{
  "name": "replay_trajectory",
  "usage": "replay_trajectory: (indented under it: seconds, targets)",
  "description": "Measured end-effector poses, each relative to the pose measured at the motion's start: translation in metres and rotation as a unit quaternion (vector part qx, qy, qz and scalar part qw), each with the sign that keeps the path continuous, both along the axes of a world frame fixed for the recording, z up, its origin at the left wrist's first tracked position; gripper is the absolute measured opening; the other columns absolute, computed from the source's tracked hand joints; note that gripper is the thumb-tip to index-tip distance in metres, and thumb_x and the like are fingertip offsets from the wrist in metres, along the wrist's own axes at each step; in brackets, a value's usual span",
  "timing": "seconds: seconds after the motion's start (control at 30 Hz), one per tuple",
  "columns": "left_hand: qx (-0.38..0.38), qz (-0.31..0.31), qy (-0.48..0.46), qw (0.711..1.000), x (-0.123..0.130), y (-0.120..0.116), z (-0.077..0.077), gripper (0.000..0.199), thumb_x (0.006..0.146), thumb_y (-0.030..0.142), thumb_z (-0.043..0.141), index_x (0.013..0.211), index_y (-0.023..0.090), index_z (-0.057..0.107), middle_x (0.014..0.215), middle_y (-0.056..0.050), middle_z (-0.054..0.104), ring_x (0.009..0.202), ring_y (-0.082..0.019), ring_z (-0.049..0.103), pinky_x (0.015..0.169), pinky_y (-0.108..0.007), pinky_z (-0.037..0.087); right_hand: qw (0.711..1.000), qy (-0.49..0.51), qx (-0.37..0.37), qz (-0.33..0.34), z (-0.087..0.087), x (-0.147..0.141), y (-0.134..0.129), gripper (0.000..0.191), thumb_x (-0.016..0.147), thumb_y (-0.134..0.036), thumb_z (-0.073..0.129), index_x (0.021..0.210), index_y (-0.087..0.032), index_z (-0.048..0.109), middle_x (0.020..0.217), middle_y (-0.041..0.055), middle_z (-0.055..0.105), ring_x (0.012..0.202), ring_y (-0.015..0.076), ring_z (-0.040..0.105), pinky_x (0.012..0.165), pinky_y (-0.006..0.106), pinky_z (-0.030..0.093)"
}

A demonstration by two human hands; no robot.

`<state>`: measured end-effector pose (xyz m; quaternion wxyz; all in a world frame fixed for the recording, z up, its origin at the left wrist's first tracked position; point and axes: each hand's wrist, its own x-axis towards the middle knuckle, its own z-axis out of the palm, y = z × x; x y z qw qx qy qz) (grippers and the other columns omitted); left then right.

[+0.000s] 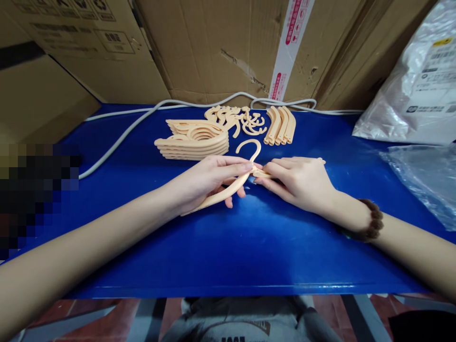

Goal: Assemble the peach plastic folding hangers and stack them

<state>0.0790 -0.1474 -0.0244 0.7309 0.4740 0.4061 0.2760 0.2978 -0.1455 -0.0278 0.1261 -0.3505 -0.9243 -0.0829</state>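
Note:
A cream plastic hanger point(228, 191) with a curved hook on top is held above the blue table. My left hand point(210, 178) pinches it just below the hook, and its left arm slants down under my palm. My right hand point(297, 180) closes around the right arm of the same hanger, mostly covering it. Behind my left hand lies a stack of cream hanger pieces point(194, 142). Farther back are several curved arm pieces point(223, 115), loose hooks point(253, 124) and a row of short curved tubes point(280, 126).
A white cable point(123, 137) runs along the back of the blue table point(228, 256) and down its left side. Cardboard boxes point(213, 47) stand behind. At the right are a white plastic package point(409, 90) and a clear bag point(423, 175). A blurred dark area covers the left edge.

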Motion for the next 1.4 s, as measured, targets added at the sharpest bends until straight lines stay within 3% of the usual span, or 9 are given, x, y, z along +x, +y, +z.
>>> replay_trajectory:
  seconds: [0.13,0.23,0.47,0.83,1.2,1.4]
  targets:
    - [-0.002,-0.001,0.008,1.0,0.0,0.0,0.002,0.019,0.089,0.027,0.067,0.106,0.019,0.072,0.074,-0.001,0.065,0.062,-0.01,0.064,0.041,-0.013,0.053,0.996,-0.001,0.081,0.021,-0.003,0.001,0.001,0.041,0.102,-0.043,0.04,0.083,-0.016,0.065,0.072,0.0017,0.066,0.062,0.013,0.057,0.061,0.027,0.034]
    - [-0.009,0.002,0.011,1.0,0.0,0.0,0.003,0.018,0.088,0.024,0.068,0.105,0.019,0.07,0.074,0.0,0.066,0.06,-0.009,0.063,0.041,-0.012,0.053,0.994,-0.002,0.098,0.037,-0.004,0.001,0.001,0.04,0.102,-0.043,0.041,0.084,-0.016,0.065,0.072,0.0009,0.066,0.062,0.0125,0.057,0.062,0.026,0.034]
    - [0.016,0.018,0.016,1.0,0.001,0.002,0.003,0.009,0.086,0.018,0.068,0.095,0.017,0.067,0.074,-0.001,0.069,0.064,-0.012,0.066,0.044,-0.016,0.057,0.995,0.003,0.089,0.048,-0.006,0.001,0.0,0.041,0.102,-0.043,0.041,0.084,-0.015,0.065,0.071,0.001,0.066,0.062,0.0126,0.059,0.061,0.026,0.034]
    - [0.061,0.019,0.035,0.997,0.0,0.003,-0.001,0.012,0.082,0.021,0.072,0.092,0.017,0.066,0.074,0.0,0.067,0.068,-0.015,0.069,0.043,-0.018,0.058,0.997,-0.009,0.064,0.042,-0.004,-0.001,-0.001,0.045,0.103,-0.043,0.037,0.077,-0.015,0.062,0.068,0.0003,0.066,0.061,0.0128,0.063,0.059,0.026,0.033]
    - [0.078,0.052,0.024,0.995,0.003,0.0,-0.006,0.01,0.085,0.021,0.071,0.093,0.017,0.067,0.083,-0.002,0.071,0.074,-0.014,0.07,0.049,-0.016,0.057,0.999,0.008,0.01,-0.033,0.0,-0.006,-0.011,0.046,0.102,-0.044,0.035,0.079,-0.018,0.066,0.064,0.0007,0.067,0.054,0.0132,0.058,0.052,0.028,0.02]
    - [0.037,0.044,0.016,0.998,0.002,0.002,-0.002,0.01,0.085,0.018,0.068,0.095,0.016,0.069,0.078,-0.002,0.071,0.068,-0.014,0.069,0.045,-0.016,0.055,0.999,0.004,0.031,0.025,-0.001,-0.001,-0.003,0.046,0.103,-0.044,0.036,0.078,-0.017,0.064,0.067,0.0006,0.067,0.059,0.0124,0.06,0.056,0.028,0.028]
